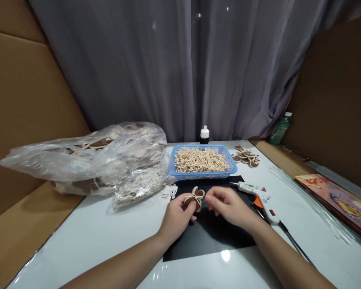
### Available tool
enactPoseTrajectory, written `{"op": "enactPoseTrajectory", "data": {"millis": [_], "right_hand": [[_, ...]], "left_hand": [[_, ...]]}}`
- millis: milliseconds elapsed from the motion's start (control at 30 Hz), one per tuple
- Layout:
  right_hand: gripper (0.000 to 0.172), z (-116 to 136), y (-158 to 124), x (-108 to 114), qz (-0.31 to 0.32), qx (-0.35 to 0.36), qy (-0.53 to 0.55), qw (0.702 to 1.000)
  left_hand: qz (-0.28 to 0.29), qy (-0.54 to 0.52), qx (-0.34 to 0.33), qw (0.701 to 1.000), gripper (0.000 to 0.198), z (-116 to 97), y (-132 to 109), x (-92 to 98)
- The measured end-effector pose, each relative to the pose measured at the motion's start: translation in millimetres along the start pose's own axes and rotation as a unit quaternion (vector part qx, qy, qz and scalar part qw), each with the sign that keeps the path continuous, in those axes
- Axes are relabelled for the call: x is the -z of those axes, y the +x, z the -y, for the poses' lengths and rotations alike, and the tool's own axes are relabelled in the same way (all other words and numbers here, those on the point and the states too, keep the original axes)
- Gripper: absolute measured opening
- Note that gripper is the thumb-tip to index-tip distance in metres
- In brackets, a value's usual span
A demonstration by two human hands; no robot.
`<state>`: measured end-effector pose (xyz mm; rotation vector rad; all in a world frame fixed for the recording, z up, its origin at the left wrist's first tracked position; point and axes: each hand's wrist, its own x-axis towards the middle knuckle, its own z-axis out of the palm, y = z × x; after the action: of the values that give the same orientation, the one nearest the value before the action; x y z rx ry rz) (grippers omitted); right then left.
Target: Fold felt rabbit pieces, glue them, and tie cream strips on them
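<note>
My left hand (178,214) is closed on a small brown piece with cream trim and a cream bow (195,196), held above the black mat (210,237). Just to the right of that piece is my right hand (225,204), its fingers curled together; whether anything small is between the fingertips cannot be made out. Beyond both hands, a blue basket (172,173) holds a heap of short cream sticks or cords (200,159). A white glue gun (263,198) with an orange trigger lies right of my right hand, partly on the mat.
Plastic bags (93,160) of brown and cream pieces stand at the left, with small white cut-outs (168,192) beside them. Finished-looking brown pieces (246,155) lie back right. A white-capped bottle (204,135), clear strips (313,204) and a printed booklet (343,198) are also there.
</note>
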<state>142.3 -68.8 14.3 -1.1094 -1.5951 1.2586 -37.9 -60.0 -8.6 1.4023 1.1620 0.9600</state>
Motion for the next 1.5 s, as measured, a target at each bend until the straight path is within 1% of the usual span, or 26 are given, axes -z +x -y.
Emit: {"op": "enactPoseTrajectory", "data": {"millis": [67, 167, 233, 267, 333, 400, 467, 500, 533, 567, 633, 700, 767, 833, 867, 933, 967, 1033, 1100, 1167, 1200, 1267, 1333, 1367, 1433, 1500], "right_hand": [[0.024, 1.5, 3.2, 8.7, -0.107, 0.002, 0.075, 0.991], [0.025, 0.3, 11.0, 29.2, -0.263, 0.004, 0.173, 0.949], [0.022, 1.5, 13.2, 45.6, -0.354, 0.041, 0.228, 0.906], [0.022, 3.4, 12.3, 54.6, -0.402, 0.069, 0.253, 0.877], [0.027, 9.7, 5.7, 74.9, -0.486, 0.117, 0.301, 0.812], [0.028, 16.9, -5.7, 97.1, -0.539, 0.138, 0.339, 0.759], [0.028, 22.1, -17.4, 117.3, -0.593, 0.169, 0.345, 0.708], [0.027, 23.3, -21.9, 124.9, -0.610, 0.184, 0.336, 0.693], [0.024, 23.7, -24.7, 130.1, -0.622, 0.197, 0.323, 0.685], [0.019, 23.4, -25.8, 132.2, -0.625, 0.205, 0.310, 0.686], [0.007, 21.8, -23.3, 127.1, -0.611, 0.218, 0.284, 0.706], [0.007, 20.8, -17.6, 110.9, -0.583, 0.235, 0.249, 0.737], [0.011, 21.7, -12.9, 87.6, -0.548, 0.251, 0.182, 0.777], [0.012, 23.1, -11.8, 62.0, -0.503, 0.247, 0.095, 0.823], [0.012, 23.2, -12.6, 49.8, -0.468, 0.238, 0.060, 0.849], [0.016, 21.3, -15.4, 28.8, -0.378, 0.216, 0.015, 0.900], [0.018, 19.2, -16.8, 20.5, -0.334, 0.205, 0.000, 0.920], [0.025, 13.1, -18.0, 8.2, -0.272, 0.188, -0.021, 0.944], [0.033, 6.1, -16.8, 0.2, -0.238, 0.165, -0.027, 0.957], [0.042, -0.1, -13.8, -6.2, -0.197, 0.133, 0.009, 0.971], [0.046, -2.7, -12.3, -9.5, -0.158, 0.114, 0.044, 0.980], [0.055, -7.2, -9.9, -16.7, -0.048, 0.081, 0.121, 0.988], [0.059, -11.1, -9.2, -24.2, 0.058, 0.064, 0.184, 0.979], [0.059, -13.0, -9.3, -27.7, 0.092, 0.059, 0.208, 0.972], [0.058, -16.2, -10.2, -33.1, 0.120, 0.053, 0.250, 0.959], [0.056, -18.4, -11.3, -35.9, 0.126, 0.050, 0.279, 0.951]], "left_hand": [[0.001, -0.005, 0.006, 1.000, 0.020, 0.3, 0.5, 0.2], [0.006, -0.008, 0.009, 1.000, 0.019, 1.1, 1.0, 0.4], [0.012, -0.007, 0.010, 1.000, 0.018, 1.3, 1.1, 0.5], [0.012, -0.008, 0.012, 1.000, 0.018, 1.2, 1.1, 0.4], [0.010, -0.012, 0.017, 1.000, 0.018, 0.5, 1.0, 0.3], [0.009, -0.018, 0.022, 1.000, 0.017, -0.4, 0.8, 0.2], [0.010, -0.025, 0.028, 0.999, 0.017, -0.9, 0.7, 0.1], [0.010, -0.027, 0.032, 0.999, 0.018, -0.9, 0.8, -0.1], [0.010, -0.029, 0.036, 0.999, 0.018, -0.9, 1.1, -0.3], [0.009, -0.028, 0.038, 0.999, 0.018, -0.9, 1.4, -0.5], [0.014, -0.020, 0.037, 0.999, 0.019, -1.6, 2.1, -1.1], [0.034, 0.011, 0.011, 0.999, 0.020, -3.4, 2.3, -1.2], [0.061, 0.078, -0.044, 0.994, 0.023, -5.3, 1.7, -0.4], [0.077, 0.178, -0.110, 0.975, 0.025, -5.5, 0.8, 1.1], [0.077, 0.228, -0.135, 0.961, 0.024, -4.3, 0.4, 1.8], [0.065, 0.308, -0.159, 0.936, 0.026, 0.4, 0.2, 2.9], [0.059, 0.333, -0.161, 0.927, 0.029, 3.7, 0.4, 3.1], [0.049, 0.358, -0.155, 0.919, 0.039, 10.3, 0.9, 3.1], [0.035, 0.364, -0.156, 0.918, 0.052, 13.9, 0.7, 3.5], [0.002, 0.353, -0.186, 0.917, 0.058, 12.0, -1.3, 4.8], [-0.017, 0.338, -0.218, 0.915, 0.054, 8.6, -3.2, 5.7], [-0.035, 0.289, -0.304, 0.907, 0.038, -2.2, -8.8, 7.7], [-0.026, 0.233, -0.384, 0.893, 0.026, -16.4, -15.9, 9.0], [-0.016, 0.216, -0.414, 0.884, 0.024, -23.9, -19.6, 9.4], [0.002, 0.217, -0.465, 0.858, 0.023, -37.6, -26.4, 9.7], [0.010, 0.236, -0.508, 0.828, 0.022, -48.5, -31.3, 9.6]]}}
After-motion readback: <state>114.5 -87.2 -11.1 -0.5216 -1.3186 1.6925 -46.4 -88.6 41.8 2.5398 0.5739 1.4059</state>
